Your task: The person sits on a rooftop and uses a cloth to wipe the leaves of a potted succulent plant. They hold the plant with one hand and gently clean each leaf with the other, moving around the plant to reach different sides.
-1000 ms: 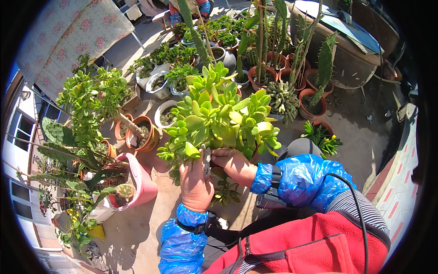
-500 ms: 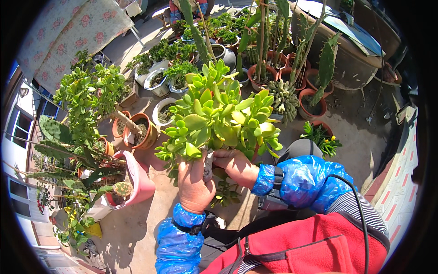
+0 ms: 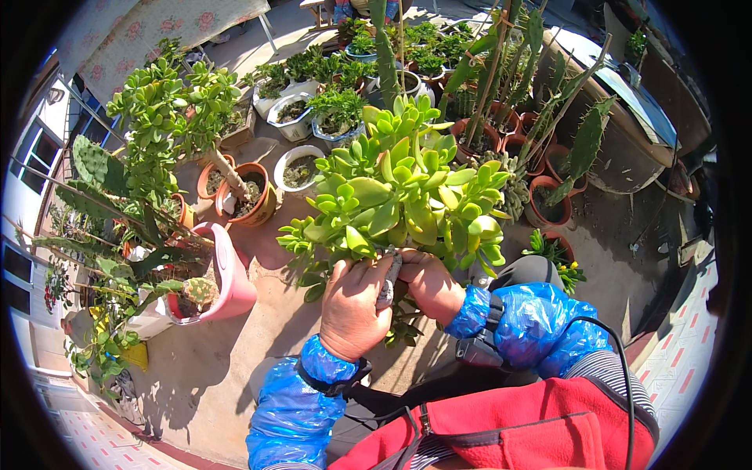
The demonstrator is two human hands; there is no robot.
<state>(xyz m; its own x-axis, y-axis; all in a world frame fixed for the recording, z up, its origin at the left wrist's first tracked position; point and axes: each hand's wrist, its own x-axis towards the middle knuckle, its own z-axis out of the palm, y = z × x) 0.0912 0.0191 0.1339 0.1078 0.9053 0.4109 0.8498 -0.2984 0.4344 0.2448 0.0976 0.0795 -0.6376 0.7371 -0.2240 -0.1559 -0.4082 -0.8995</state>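
A bushy succulent with thick yellow-green leaves stands right in front of me. My left hand is closed at its lower edge, back of the hand up, around a twisted grey strip that looks like cloth. Close beside it, my right hand has its fingers pinched together at the upper end of the same strip, against the lowest leaves. The fingertips and the plant's stem are mostly hidden by leaves and hands. Blue plastic sleeves cover both forearms.
To the left stand a pink pot with a cactus, a tall leafy succulent and an orange pot. A white pot and several potted plants are behind. Tall spiny cacti rise at the right, near a large brown vat.
My left hand has moved right, nearer to my right hand, and its back now faces up more. The whole view has shifted, with the surrounding pots appearing higher.
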